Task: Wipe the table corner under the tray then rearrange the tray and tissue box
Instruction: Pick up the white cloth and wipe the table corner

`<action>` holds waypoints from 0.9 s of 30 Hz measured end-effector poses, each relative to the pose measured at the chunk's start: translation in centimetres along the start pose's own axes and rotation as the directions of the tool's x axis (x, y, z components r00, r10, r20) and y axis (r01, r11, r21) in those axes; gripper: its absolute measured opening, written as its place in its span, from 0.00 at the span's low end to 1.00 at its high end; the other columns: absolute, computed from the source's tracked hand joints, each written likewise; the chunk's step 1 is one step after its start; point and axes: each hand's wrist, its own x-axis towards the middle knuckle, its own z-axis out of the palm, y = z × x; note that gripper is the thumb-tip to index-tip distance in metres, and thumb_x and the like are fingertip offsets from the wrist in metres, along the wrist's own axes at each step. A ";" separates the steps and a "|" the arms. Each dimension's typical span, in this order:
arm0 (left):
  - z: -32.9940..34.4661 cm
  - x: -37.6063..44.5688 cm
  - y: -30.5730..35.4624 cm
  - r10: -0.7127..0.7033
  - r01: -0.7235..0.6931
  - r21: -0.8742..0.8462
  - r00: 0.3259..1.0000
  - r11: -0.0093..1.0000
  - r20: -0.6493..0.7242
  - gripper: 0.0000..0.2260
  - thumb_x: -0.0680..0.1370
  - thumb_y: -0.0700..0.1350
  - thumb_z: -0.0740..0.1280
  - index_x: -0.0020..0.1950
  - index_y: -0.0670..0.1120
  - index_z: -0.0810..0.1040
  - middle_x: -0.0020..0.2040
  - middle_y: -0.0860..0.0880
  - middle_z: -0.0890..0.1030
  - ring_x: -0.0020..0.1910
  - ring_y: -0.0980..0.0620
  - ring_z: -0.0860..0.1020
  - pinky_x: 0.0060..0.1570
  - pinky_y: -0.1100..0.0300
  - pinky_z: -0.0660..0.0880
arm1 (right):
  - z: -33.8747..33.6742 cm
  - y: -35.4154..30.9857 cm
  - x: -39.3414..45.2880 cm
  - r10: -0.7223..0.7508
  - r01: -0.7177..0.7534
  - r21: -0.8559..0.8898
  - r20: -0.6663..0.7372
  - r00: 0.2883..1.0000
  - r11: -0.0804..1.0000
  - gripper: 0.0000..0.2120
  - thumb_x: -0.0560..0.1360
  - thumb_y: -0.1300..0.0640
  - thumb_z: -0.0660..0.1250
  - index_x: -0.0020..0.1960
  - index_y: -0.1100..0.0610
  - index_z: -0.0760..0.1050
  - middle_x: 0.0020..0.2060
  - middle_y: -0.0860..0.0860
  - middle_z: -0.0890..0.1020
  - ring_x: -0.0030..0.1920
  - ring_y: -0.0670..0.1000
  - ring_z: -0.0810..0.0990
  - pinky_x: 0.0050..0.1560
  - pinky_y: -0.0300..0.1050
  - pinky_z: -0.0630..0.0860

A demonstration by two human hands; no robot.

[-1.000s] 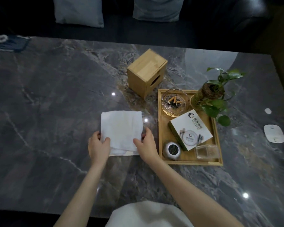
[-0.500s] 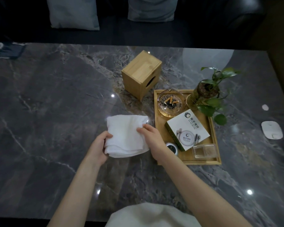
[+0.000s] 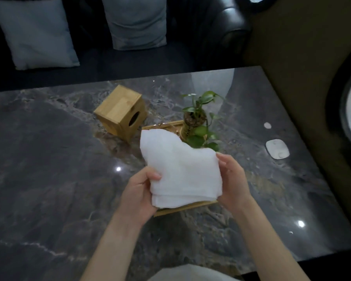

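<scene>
Cloth [image 3: 178, 169] now lifted off marble table [image 3: 49, 169], folded, pinched between left hand [image 3: 140, 191] and right hand [image 3: 232, 179], hiding most of tray [image 3: 182, 207]. Tissue box [image 3: 121, 115] beside tray's far-left corner. Best next: shift tray aside, then wipe.

Potted plant [image 3: 199, 120] w/ green leaves, centre-right, pot partly hidden. White flat device [image 3: 277, 149] on marble far right, small white disc [image 3: 267, 125] just beyond it, apart. Dark leather sofa [image 3: 221, 27] along far side; two pale blue-grey cushions on it: one [image 3: 34, 33] far left, another [image 3: 136, 21] towards centre. Bright light spots reflect off tabletop at left-centre & near right. White fabric [image 3: 190, 273] at near edge, bottom centre.
</scene>
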 end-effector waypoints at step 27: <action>13.0 21.9 -17.3 0.284 0.046 0.680 0.886 0.732 -0.367 0.13 0.78 0.40 0.56 0.47 0.50 0.80 0.57 0.40 0.80 0.53 0.46 0.78 0.54 0.53 0.74 | -22.6 -17.1 0.0 0.152 -0.143 0.066 -0.157 0.976 0.988 0.26 0.65 0.57 0.65 0.63 0.60 0.70 0.53 0.60 0.79 0.53 0.61 0.77 0.47 0.54 0.75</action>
